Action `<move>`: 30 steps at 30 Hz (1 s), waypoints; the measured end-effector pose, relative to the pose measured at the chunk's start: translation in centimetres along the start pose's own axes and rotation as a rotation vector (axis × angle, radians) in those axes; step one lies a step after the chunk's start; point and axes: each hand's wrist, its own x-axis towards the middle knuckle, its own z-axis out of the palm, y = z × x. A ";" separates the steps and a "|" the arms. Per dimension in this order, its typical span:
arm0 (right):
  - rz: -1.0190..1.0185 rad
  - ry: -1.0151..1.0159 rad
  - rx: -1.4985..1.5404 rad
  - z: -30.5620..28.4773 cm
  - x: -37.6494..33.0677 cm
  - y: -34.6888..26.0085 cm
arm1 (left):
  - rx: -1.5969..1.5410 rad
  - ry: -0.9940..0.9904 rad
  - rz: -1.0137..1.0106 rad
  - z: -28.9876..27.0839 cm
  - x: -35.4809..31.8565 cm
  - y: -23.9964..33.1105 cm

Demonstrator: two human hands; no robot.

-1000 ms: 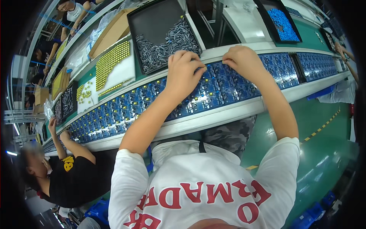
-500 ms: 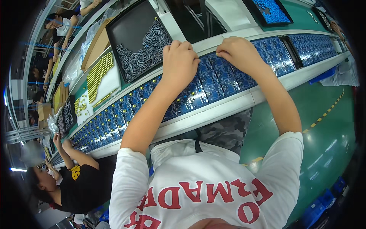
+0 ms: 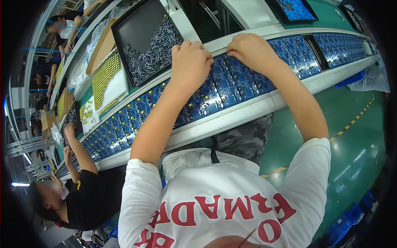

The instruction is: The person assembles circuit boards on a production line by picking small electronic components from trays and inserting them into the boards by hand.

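Two bare hands reached over a long row of blue rectangular circuit boards, which lay side by side along the near edge of the green-topped bench, just behind a smooth pale rail. The left hand was held narrow, thumb and fingertips drawn together at the far side of the row. Just beside it, a little way to the right, the right hand curled in a similar narrow pinch, its fingertips near the boards' far edge. The hands did not touch each other, and whether either held a small part cannot be told.

Toward the bench's left end, many boards carried small yellow square components. Behind the row, near the left hand, a large black rectangular tray held a heap of grey cylindrical parts. Left of that, yellow square pieces stood in close rows on a white flat sheet, with loose ones scattered toward the left end. Toward the bench's far right corner sat a smaller black tray of bright blue parts. At the near left, a co-worker in a black shirt reached over the bench.
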 end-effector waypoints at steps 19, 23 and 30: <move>0.136 -0.220 0.030 -2.9 5.8 -4.7 | 0.130 0.316 -0.637 -13.9 -23.4 -20.7; 0.087 -0.131 0.182 -1.6 13.0 -11.9 | 0.206 0.350 -0.665 -13.9 -26.0 -23.5; -0.128 -0.067 0.188 13.8 22.2 -24.5 | 0.338 0.255 -0.467 -12.9 -23.8 -24.4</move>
